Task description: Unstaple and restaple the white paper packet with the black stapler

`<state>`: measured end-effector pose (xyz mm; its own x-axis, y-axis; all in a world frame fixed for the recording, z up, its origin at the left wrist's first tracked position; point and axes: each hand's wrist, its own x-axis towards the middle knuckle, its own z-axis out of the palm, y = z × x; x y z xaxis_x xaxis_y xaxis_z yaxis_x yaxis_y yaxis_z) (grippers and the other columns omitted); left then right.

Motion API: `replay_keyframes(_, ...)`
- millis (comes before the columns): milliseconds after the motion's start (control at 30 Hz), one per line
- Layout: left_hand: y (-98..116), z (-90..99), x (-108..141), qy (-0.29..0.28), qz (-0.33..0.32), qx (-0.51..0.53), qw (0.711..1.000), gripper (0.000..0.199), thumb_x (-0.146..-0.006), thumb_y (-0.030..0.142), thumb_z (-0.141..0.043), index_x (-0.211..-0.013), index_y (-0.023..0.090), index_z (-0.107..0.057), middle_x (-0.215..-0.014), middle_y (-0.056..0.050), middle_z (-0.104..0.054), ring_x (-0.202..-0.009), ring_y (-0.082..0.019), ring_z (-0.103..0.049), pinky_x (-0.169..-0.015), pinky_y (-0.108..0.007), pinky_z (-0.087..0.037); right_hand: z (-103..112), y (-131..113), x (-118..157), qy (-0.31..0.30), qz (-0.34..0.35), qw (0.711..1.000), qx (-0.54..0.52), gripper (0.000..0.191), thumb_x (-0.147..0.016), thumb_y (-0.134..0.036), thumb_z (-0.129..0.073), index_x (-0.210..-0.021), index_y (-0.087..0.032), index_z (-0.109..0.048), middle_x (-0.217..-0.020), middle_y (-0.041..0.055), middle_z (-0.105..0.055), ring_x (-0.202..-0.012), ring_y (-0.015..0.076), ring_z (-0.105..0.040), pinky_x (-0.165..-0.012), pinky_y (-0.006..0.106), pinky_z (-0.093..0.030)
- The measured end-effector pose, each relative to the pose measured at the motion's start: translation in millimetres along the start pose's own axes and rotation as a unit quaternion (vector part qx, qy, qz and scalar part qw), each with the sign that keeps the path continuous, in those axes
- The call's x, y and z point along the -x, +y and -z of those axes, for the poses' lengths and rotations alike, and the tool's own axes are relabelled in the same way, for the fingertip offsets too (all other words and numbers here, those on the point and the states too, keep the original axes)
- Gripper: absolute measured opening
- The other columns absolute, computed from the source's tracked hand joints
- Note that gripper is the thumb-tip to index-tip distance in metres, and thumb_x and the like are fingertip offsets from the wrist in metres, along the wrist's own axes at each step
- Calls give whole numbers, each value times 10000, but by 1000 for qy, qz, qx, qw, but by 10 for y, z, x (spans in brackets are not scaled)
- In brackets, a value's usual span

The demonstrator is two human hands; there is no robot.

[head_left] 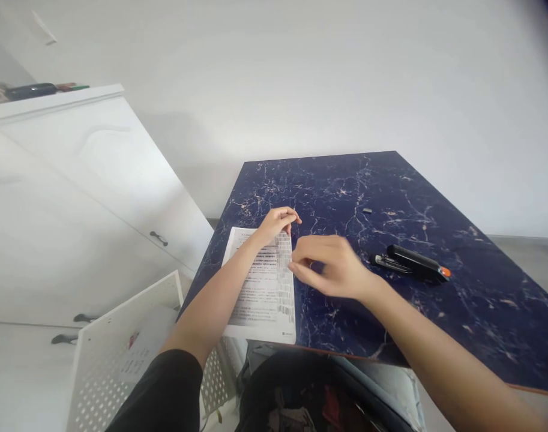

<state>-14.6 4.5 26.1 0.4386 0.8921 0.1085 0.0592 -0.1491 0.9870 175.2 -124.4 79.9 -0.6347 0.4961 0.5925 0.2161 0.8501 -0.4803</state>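
Left hand (pixel 279 224), right hand (pixel 330 264), 1 printed paper (pixel 260 294)!

Left wrist's bent at the paper's top right corner, on the table (pixel 346 324); right curls by its right edge. Fingers gripping? Can't tell, either hand. Below left, a perforated basket (pixel 96 393) holds something pale (pixel 147 339).

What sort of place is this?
Probably a room at home, perhaps a study corner: there's rectangular printed white paper, a long black stapler with an orange end, and a white panelled cabinet.

left hand (pixel 280 221) loosely curled | right hand (pixel 330 264) curled, slightly blurred | forearms (pixel 219 288) bare, angled inward
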Motion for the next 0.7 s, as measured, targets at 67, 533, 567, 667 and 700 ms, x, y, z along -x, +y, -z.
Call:
replay_keyframes(67, 128, 114, 16, 25, 0, 21, 999, 162, -921, 284, -600, -949, 128, -634, -978, -91, -717, -525, -53, -537, -529, -211, -466, -171, 135, -1, -70, -25, 997, -3, 267, -1035, -324, -461, -1109, -227, -698, -1040, 74, -731, -973, 196, -673, -897, 360, -531)
replay_keyframes(533, 702, 805, 239, 52, 71, -339, 937, 177, -882, 351, -635, -929, 214, -737, -894, -57, -753, -753, -167, -676, -688, -278, -514, -227, 530, 137, -220, -161, 951, 144, 338, -1041, -356, -433, -1293, -282, -645, -1500, 67, -540, -1405, 272, -462, -1206, 657, -123)
replay_keyframes(567, 624, 774, 203, 74, 61, -366, 926, 166, -878, 337, -632, -917, 216, -740, -905, -52, -756, -792, -179, -685, -734, -287, -518, -186, 601, 168, -208, -184, 947, 162, 324, -1031, -316, -440, -1278, -270, -646, -1493, 79, -545, -1394, 276, -470, -1195, 670, -136)
replay_keyframes(667, 320, 601, 120, 157, 68, -447, 878, 112, -854, 243, -631, -893, 203, -728, -940, -69, -754, -899, -218, -690, -846, -316, -513, -43, 855, 278, -163, -265, 927, 209, 318, -1001, -223, -430, -1246, -233, -633, -1458, 119, -566, -1363, 293, -487, -1151, 704, -197)
replay_keyframes(700, 214, 523, 109, 178, 84, -471, 860, 119, -860, 226, -621, -917, 199, -721, -959, -82, -747, -925, -232, -686, -857, -330, -511, 3, 938, 312, -148, -290, 920, 220, 317, -995, -212, -425, -1242, -219, -626, -1431, 135, -584, -1345, 299, -501, -1139, 704, -220)
